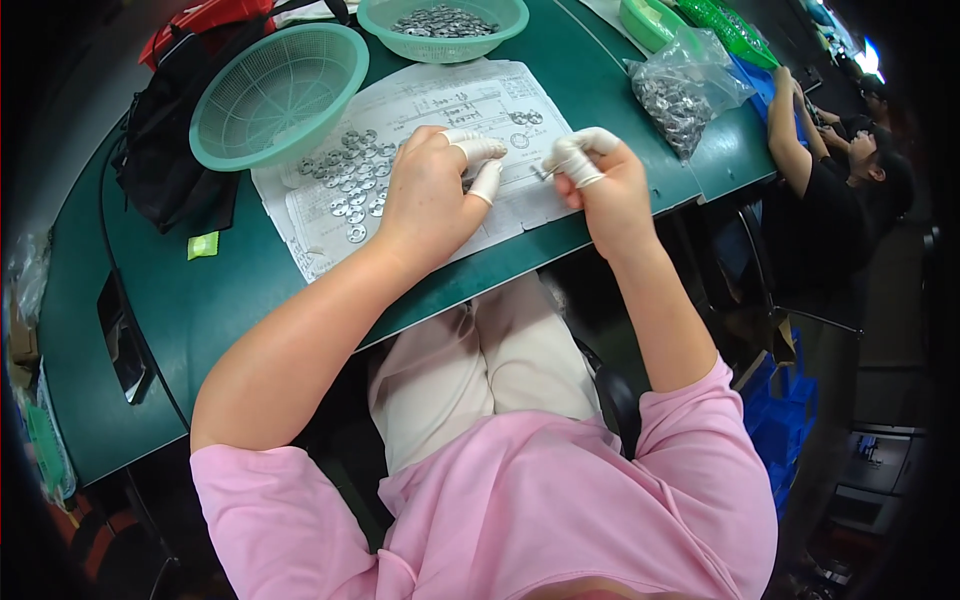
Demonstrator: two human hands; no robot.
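Many small round metal discs with holes [352, 185] lie spread on printed paper sheets [500, 95] at the table's front. Over the right side of this spread is my left hand [430, 190], white covers on its thumb and forefinger. Those two fingers are curved and slightly apart, with some metal showing in the shadow between them; its other fingers are hidden. To the right, my right hand [605, 185], also with white finger covers, pinches a small metal part [543, 174]; its exact shape is hard to make out. A few more discs [526, 118] lie on the paper beyond.
A pale green basket [280, 100] stands at far left, and another basket [445, 45] holds metal discs. A clear bag of metal parts [680, 105] lies at right. A black bag [175, 150], yellow-green packet [203, 245] and phone [122, 335] are left. Another person [840, 200] sits at right.
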